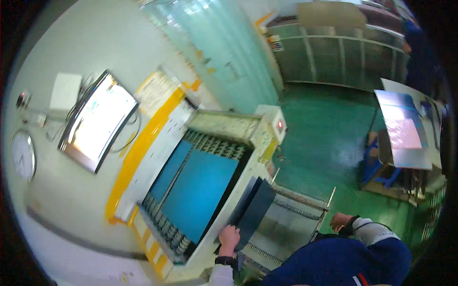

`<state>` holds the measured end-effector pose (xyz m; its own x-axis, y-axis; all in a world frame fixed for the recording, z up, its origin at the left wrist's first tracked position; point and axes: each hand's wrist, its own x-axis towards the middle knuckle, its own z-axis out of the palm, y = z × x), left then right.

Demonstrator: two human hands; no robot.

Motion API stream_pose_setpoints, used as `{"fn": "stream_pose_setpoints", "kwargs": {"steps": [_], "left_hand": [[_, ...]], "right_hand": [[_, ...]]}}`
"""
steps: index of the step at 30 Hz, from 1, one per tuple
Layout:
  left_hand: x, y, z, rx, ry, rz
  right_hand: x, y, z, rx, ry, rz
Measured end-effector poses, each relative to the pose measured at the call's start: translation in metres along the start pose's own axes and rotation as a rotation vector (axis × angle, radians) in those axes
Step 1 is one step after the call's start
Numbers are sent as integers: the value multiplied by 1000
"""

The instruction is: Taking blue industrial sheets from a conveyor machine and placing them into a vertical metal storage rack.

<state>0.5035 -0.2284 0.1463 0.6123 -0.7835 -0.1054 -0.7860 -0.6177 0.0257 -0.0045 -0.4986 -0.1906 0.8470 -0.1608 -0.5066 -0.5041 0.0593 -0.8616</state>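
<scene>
In the head view, we look down at a roller machine [224,124] in the centre, set against a pale wall at the left. On its rollers [217,147] lies a flat blue sheet [205,190], crossed by a thin bar; laid so, it probably rides on them. Just to the right of it, dark panels [257,207] lean over a metal rack [286,226]. Our left grip [229,238] seems clenched on their near edge, perhaps to steady them; our right grip [339,221], at the rack's right side, is curled with nothing visible in it, and we cannot tell whether it is closed or touching the rack. As for writing, a paper notice [155,93] beyond the yellow tape [143,143] carries print too small to read, and the bright screen [100,121] on the wall is washed out by glare. At the far right, a shiny sheet and a pink sheet [403,133] lie flat on a worktop [434,143], near a person [422,57] in dark clothing.
</scene>
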Motion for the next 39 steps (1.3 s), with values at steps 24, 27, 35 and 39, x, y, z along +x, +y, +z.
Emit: {"fn": "stream_pose_setpoints", "kwargs": {"steps": [24,27,35,39], "left_hand": [[-184,27,-70,-1511,637,-476],[-197,46,-58,-1864,606,-545],[-226,63,-15,-2096,601,-671],[-225,76,-22,-2189,605,-767]], "right_hand": [[16,-394,74,240,113,-116],[26,-381,73,376,97,-156],[2,-415,67,403,-153,100],[14,-406,50,358,-125,137]]}}
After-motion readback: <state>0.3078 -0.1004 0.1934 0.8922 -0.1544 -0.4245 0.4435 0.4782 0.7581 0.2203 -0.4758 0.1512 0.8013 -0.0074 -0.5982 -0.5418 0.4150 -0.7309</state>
